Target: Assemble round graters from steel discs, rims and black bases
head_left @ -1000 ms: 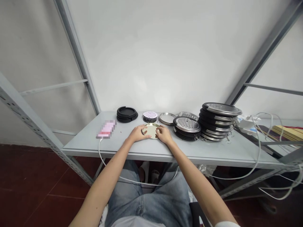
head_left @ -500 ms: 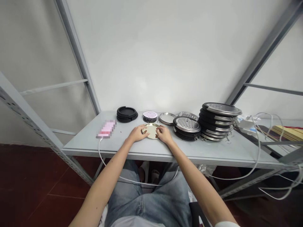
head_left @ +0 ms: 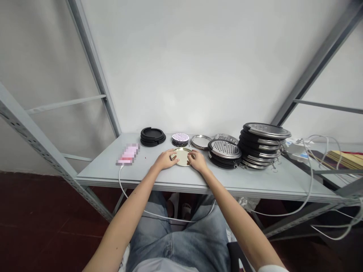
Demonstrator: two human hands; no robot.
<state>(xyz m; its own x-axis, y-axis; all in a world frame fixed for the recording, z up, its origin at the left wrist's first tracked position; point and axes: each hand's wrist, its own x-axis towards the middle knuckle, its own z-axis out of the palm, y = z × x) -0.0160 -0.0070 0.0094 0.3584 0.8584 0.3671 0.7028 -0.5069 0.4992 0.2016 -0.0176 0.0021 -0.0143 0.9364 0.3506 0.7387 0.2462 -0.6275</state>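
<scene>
The left hand (head_left: 164, 160) now has its thumb drawn back a little toward its own side of the shiny round plate (head_left: 183, 155), reaching less far across it than a second ago.

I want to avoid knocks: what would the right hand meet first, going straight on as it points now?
First the shiny round plate, whose right edge the right hand is at; past it, probably the small perforated stack, though depth is unclear.

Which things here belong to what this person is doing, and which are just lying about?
Likely in the job:
shiny round plate, between left hand and right hand
probably black round stack, small perforated disc, tall stack

Apparently lying about:
pink device
white cable
yellow sheets
</scene>
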